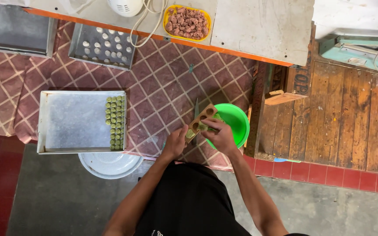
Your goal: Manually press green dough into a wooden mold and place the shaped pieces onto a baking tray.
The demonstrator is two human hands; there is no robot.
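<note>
A: What's in the hands?
B: Wooden mould [201, 122], a short block with round cavities; left hand [175, 142] clamped on its near end, held tilted above the patterned tablecloth [162, 83], just beside the green bowl [236, 120]; right hand [221, 136] has fingers pinched together on green dough at one cavity, partly over the bowl.
A: How will it handle?
B: I'd judge the mould stiff and light, fine to grip by the end or long edges; the dough looks soft and probably sticky, easy to squash; press lightly.
A: Anything else close?
B: A knife blade seems to lie under the mould, hard to tell; metal tray [73, 122] to the left with green pieces [115, 123] in rows at its right edge, most of the tray bare; white basin [110, 164] under its near edge.
A: Edges, room?
B: Table edge runs right below the hands; bowl sits near the cloth's right edge by a wooden post [259, 109]; open cloth between tray and hands; second tray [102, 46] with pale pieces and a yellow dish [187, 22] further off.
</note>
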